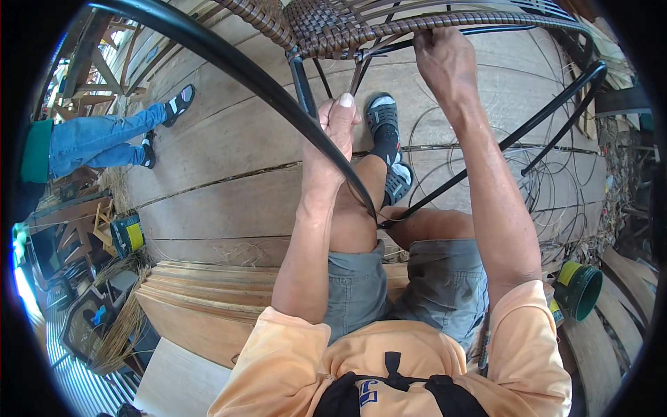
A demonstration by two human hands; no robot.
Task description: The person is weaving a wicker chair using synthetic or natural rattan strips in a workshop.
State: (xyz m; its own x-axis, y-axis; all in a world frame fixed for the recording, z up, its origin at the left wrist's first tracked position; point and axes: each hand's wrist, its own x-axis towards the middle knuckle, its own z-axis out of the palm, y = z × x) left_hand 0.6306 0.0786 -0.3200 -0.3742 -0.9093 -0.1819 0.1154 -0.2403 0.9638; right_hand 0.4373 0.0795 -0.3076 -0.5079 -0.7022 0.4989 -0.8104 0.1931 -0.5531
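Observation:
A chair with a black tube frame [233, 66] and a brown woven seat [326, 31] leans over my legs, its wrapped rim [500, 22] crossing the top of the view. My left hand [337, 132] is closed, thumb uppermost, behind the frame tube. A brown weaving strand [357, 75] runs from the seat's edge down into this fist. Up at the rim, my right hand [448, 59] is closed with its fingertips bent against the wrapping. What those fingers pinch is hidden. Thin strands stretch across the unfilled part of the seat right of the weave.
Loose strands lie coiled on the plank floor [229, 160] at the right. Stacked boards [201, 299] are beside my legs. A green bucket [582, 292] stands at the right, another bucket [127, 235] at the left. Another person's jeans-clad legs [104, 142] show at far left.

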